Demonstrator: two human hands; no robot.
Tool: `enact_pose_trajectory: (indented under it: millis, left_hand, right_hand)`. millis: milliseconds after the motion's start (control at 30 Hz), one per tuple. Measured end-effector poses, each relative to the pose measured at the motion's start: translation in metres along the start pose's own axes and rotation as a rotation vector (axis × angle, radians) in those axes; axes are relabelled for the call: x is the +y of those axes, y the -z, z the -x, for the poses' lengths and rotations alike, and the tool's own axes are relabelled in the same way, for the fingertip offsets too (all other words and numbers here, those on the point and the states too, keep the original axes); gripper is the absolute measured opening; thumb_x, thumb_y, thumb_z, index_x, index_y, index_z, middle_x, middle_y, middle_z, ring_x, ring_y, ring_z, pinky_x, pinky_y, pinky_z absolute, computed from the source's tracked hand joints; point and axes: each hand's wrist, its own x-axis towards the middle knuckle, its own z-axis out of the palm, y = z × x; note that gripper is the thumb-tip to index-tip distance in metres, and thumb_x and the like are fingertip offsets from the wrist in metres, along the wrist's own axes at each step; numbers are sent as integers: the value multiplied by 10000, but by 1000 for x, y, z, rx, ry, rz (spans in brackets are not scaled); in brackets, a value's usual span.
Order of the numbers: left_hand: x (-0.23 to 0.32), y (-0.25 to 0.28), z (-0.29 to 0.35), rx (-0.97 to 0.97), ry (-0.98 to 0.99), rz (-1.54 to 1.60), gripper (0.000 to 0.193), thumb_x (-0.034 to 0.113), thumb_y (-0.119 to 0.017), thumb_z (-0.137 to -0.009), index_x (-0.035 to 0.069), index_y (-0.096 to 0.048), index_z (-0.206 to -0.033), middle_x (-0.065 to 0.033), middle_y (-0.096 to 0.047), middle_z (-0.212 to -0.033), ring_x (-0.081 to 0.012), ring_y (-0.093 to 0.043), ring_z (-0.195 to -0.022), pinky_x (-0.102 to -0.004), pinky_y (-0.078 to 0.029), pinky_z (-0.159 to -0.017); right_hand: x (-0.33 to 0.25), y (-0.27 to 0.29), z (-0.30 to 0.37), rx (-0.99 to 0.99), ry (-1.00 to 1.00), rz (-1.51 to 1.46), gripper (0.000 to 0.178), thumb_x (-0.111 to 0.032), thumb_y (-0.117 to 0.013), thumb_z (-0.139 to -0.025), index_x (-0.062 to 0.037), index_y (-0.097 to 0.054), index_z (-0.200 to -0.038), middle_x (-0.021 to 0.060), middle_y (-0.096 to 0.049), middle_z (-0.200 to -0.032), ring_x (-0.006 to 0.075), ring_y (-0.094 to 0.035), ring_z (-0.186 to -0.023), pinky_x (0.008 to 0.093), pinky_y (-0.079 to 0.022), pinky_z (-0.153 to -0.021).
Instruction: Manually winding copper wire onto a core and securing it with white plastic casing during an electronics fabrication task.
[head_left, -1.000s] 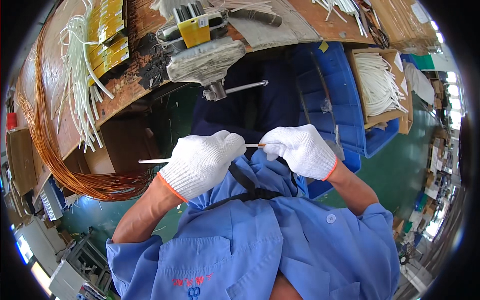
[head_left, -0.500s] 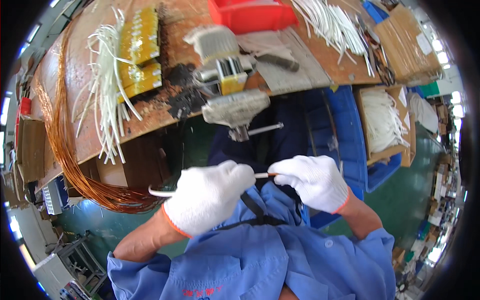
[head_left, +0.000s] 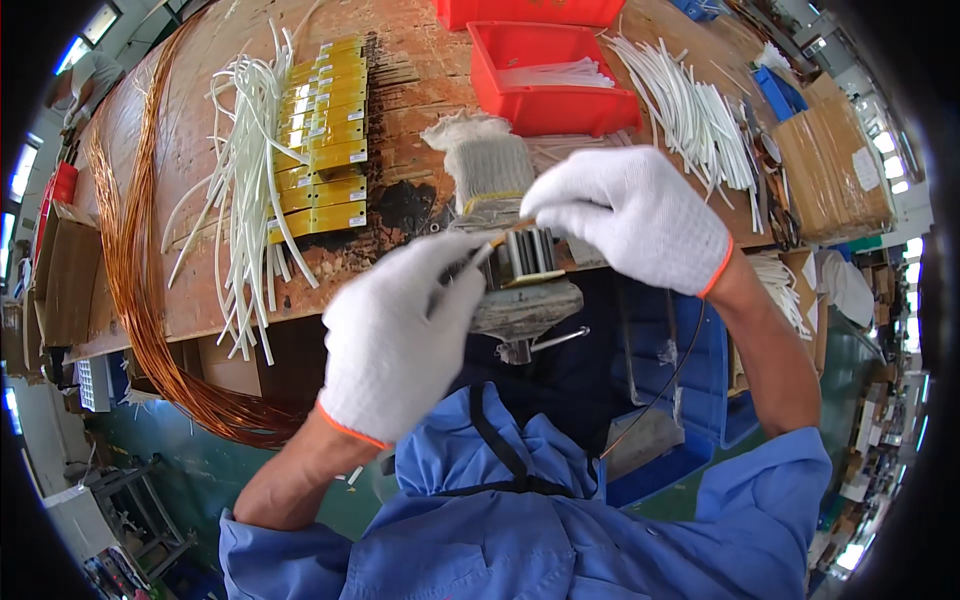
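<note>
Both my hands wear white knit gloves with orange cuffs. My left hand (head_left: 395, 340) is closed, thumb and fingers pinching a short white sleeve (head_left: 485, 254) with copper wire coming out of its end. My right hand (head_left: 640, 215) is closed too, its fingertips pinching the copper wire just right of the sleeve. A long tail of copper wire (head_left: 672, 372) hangs below my right hand toward my lap. Just under the pinched wire, a slotted dark metal block (head_left: 528, 252) sits in the jaws of a bench vise (head_left: 530, 305). A whitish cloth (head_left: 488, 160) lies behind it.
On the wooden bench (head_left: 400, 120) lie white tubes (head_left: 245, 180), amber film-covered strips (head_left: 325, 130) and a copper wire bundle (head_left: 125, 240) drooping over the edge. A red bin (head_left: 540, 115) stands behind the vise, more white tubes (head_left: 690, 120) right. Blue crates (head_left: 665, 340) sit below.
Both hands have moved up and forward from near my lap to the vise, carrying the sleeve and copper wire. My view has shifted, showing more of the red bins.
</note>
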Motion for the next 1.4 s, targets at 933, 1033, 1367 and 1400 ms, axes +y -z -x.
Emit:
enact_pose_trajectory:
  millis: [933, 1033, 1367, 1400]
  left_hand:
    - [-45, -98, 23, 410, -183, 210, 431, -82, -873, -770, 92, -815, -1160, -47, -559, -1003, -258, -571, -939, -406, -498, -858]
    - [-50, -104, 24, 488, -151, 256, 372, -78, -857, -735, 66, -830, -1077, -60, -593, -996, -265, -579, -926, -408, -503, -851]
    - [-40, -87, 29, 425, -89, 339, 443, 30, -934, -811, 59, -850, -1245, -55, -679, -1028, -213, -664, -976, -331, -556, -870]
    - [-38, -87, 29, 432, -78, 345, 440, 36, -937, -814, 61, -850, -1245, -55, -677, -1028, -207, -664, -967, -325, -555, -863]
  right_hand:
    - [254, 120, -74, 197, -313, 257, 354, -294, -760, -951, -43, -833, -1189, 170, -831, -1179, 340, -780, -1087, 425, -591, -993]
    - [262, 114, -109, -68, -310, 410, 353, -297, -729, -924, -37, -816, -1146, 192, -806, -1162, 399, -752, -1070, 469, -588, -936]
    - [178, 106, -84, 351, -487, 22, 95, -96, -705, -1031, -34, -767, -1068, -23, -680, -816, 53, -634, -692, 276, -517, -544]
    - [168, 115, -75, 402, -461, -60, 98, -88, -696, -1037, -37, -750, -1102, -16, -682, -841, 65, -637, -697, 270, -527, -572]
